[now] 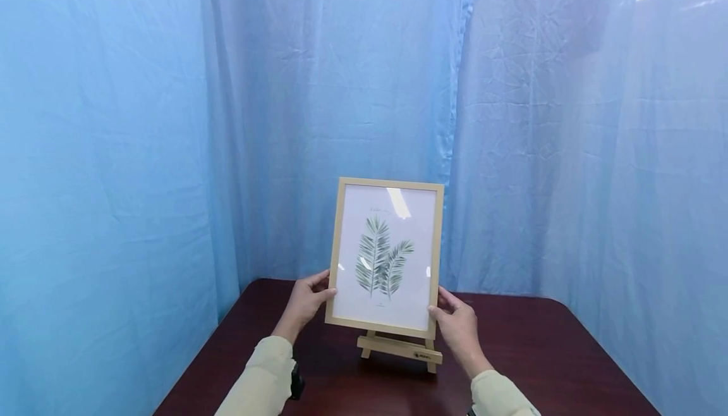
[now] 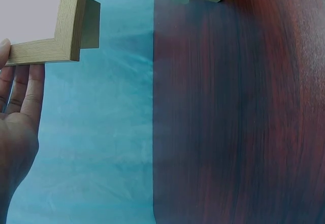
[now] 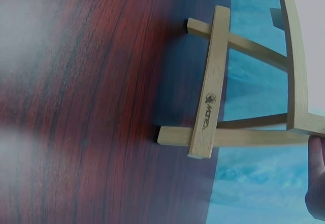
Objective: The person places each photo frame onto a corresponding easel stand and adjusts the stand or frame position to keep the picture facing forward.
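Note:
A light wooden picture frame (image 1: 389,326) with a print of two green leaf fronds is held up by both hands, its bottom edge above the ledge of a small wooden easel (image 1: 398,347). My left hand (image 1: 307,302) grips the frame's left side, thumb at the front and fingers behind. On the right side, my right hand (image 1: 457,327) holds it the same way, lower down. The right wrist view shows the easel ledge (image 3: 210,82) with a dark printed logo, apart from the frame's lower edge (image 3: 297,56). Most of the easel's upper part is hidden behind the frame.
The easel stands on a dark red-brown wooden table (image 1: 512,353) with rounded far corners. Light blue curtains (image 1: 341,87) hang behind the table and along both sides.

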`<control>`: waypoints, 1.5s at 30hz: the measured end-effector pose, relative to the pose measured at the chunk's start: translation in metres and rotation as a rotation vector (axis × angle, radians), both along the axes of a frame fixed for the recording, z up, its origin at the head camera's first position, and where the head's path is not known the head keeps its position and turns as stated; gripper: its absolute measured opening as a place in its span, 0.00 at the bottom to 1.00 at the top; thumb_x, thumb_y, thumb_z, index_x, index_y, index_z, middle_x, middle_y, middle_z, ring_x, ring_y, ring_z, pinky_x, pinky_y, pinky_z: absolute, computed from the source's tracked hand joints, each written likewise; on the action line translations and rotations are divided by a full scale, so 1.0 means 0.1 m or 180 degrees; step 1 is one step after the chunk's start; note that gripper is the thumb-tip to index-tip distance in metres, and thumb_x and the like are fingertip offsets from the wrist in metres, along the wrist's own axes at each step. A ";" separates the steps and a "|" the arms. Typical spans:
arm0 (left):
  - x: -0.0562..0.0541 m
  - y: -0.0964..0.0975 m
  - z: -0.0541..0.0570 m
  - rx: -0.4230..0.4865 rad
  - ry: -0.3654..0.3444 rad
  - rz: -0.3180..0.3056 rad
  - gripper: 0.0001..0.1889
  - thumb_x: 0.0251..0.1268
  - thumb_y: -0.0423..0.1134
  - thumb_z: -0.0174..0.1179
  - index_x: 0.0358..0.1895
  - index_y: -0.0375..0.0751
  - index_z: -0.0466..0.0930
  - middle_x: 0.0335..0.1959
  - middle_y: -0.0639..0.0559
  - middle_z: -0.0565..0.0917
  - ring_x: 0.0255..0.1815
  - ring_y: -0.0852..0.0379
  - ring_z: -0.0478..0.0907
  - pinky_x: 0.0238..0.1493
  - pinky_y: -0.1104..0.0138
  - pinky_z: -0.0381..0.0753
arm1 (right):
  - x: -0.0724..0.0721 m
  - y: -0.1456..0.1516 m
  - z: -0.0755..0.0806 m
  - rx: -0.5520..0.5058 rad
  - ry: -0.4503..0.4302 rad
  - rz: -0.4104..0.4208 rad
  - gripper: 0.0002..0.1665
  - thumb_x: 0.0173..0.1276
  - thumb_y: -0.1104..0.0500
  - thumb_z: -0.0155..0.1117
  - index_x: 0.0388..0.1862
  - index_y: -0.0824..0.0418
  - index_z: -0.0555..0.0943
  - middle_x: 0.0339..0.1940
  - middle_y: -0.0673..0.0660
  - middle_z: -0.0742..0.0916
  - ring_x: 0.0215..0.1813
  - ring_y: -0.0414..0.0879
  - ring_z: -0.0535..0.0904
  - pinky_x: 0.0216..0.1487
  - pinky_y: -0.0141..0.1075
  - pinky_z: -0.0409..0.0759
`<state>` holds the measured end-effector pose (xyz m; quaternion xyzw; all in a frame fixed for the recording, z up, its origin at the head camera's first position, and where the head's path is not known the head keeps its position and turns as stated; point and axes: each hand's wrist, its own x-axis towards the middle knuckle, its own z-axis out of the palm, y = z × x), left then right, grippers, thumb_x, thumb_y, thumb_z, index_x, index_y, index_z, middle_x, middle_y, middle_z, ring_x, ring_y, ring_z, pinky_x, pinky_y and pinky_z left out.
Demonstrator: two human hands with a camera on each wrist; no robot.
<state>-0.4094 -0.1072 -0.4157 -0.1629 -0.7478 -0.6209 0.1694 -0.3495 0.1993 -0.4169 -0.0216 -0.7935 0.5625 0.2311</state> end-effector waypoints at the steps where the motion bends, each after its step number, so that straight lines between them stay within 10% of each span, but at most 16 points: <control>1: 0.00 0.02 0.00 -0.0016 0.0036 -0.0020 0.25 0.59 0.24 0.67 0.62 0.26 0.76 0.42 0.36 0.84 0.37 0.55 0.77 0.35 0.70 0.78 | 0.00 0.02 0.00 0.0009 -0.0003 -0.0016 0.30 0.66 0.67 0.66 0.68 0.66 0.74 0.53 0.67 0.85 0.53 0.56 0.81 0.46 0.38 0.83; 45: -0.15 0.33 -0.14 -0.0164 -0.0219 0.0115 0.26 0.61 0.25 0.66 0.64 0.32 0.76 0.45 0.40 0.84 0.42 0.51 0.80 0.43 0.59 0.83 | -0.02 0.21 -0.18 0.0135 -0.0115 -0.0268 0.31 0.68 0.67 0.65 0.70 0.68 0.71 0.54 0.70 0.83 0.56 0.62 0.81 0.48 0.42 0.83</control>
